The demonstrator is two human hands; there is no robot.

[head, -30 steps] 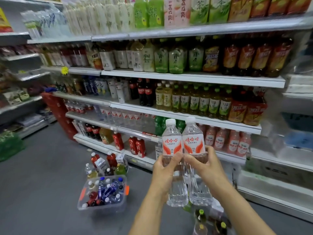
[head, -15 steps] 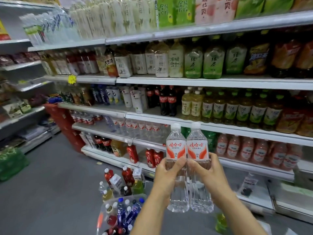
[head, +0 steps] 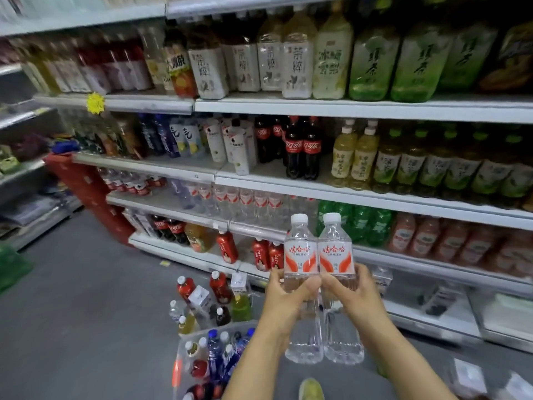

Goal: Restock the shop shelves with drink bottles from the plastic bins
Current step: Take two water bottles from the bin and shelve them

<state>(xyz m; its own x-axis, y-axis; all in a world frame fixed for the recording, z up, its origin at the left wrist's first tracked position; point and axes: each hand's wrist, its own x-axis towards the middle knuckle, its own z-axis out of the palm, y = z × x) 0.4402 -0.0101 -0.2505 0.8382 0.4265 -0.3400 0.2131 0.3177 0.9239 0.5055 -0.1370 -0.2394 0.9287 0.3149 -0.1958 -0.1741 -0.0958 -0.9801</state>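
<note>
While your left hand (head: 284, 301) and right hand (head: 350, 298) each clasp a water bottle (head: 301, 255), neither is shelved, and the seven-o'clock bin (head: 180, 356) holds more.

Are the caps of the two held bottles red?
No, the left bottle and the right bottle are both capped in white.

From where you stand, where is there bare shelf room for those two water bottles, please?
Bare shelf lies left of the water row, beside the red-labelled bottles, and between the colas and yellow teas. The green teas stand packed.
</note>
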